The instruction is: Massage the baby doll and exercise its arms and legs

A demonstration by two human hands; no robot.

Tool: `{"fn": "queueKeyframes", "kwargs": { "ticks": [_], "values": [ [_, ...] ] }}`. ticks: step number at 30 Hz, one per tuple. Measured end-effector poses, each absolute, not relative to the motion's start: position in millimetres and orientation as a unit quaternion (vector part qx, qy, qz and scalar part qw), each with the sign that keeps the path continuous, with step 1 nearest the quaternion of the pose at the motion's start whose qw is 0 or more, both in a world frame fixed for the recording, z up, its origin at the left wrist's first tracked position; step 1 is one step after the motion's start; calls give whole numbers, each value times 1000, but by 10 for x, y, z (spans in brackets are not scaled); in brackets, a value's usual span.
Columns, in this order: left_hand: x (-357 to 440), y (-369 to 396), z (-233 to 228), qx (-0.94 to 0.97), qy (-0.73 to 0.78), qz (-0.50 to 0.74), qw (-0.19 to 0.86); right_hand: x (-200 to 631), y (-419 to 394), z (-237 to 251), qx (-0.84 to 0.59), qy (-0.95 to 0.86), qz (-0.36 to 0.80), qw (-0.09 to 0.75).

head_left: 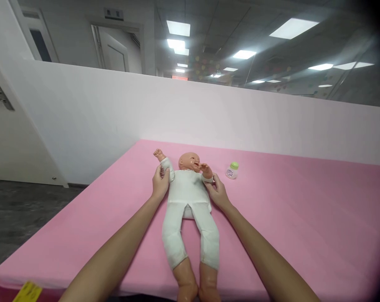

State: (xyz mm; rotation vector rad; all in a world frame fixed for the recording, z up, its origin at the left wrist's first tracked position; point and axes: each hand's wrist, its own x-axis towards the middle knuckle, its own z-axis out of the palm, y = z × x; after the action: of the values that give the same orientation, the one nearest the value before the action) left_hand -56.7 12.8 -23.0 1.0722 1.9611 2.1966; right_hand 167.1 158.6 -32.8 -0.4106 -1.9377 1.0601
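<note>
Hands bracing a doll on a pink surface

Doll (pixel 188 197) is lying face up in the middle of the pink surface (pixel 303 218), head pointing toward the white partition wall (pixel 208 113) and bare feet pointing toward the near edge. It is wearing a white one-piece suit. The left hand (pixel 160 184) is wrapping around the doll's upper arm on that side, its grip grasping the white sleeve while the small fist above it is sticking up. The right hand (pixel 217 193) is pressing against the doll's other side at the shoulder and sleeve; its grip is lying partly curled on the cloth, and whether it is truly clenching the fabric is hard to tell.

A small bottle (pixel 232 170) with a green cap is standing just beyond the doll's head, off to the right-hand side and apart from both hands. Nothing is lying between it and the doll. A yellow tag (pixel 28 292) is showing at the surface's near corner, far from the doll.

The doll's feet are being cut off by the lower frame edge. The bottle's label is too small to read.
</note>
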Motion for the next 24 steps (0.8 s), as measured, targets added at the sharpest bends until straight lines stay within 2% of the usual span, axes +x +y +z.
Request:
{"fn": "queueKeyframes", "kwargs": {
  "ticks": [7,15,21,24],
  "values": [
    [-513,122,-207,435,634,639,-22,1698,1510,-242,-112,-819,341,448],
    [-584,128,-241,366,633,682,-1,1692,1554,-288,-160,-775,430,434],
    [-553,132,-229,409,645,645,-4,1708,1532,-239,-104,-824,344,438],
    [-529,127,-210,410,638,652,-3,1706,1522,-243,-123,-807,369,445]
  ]
}}
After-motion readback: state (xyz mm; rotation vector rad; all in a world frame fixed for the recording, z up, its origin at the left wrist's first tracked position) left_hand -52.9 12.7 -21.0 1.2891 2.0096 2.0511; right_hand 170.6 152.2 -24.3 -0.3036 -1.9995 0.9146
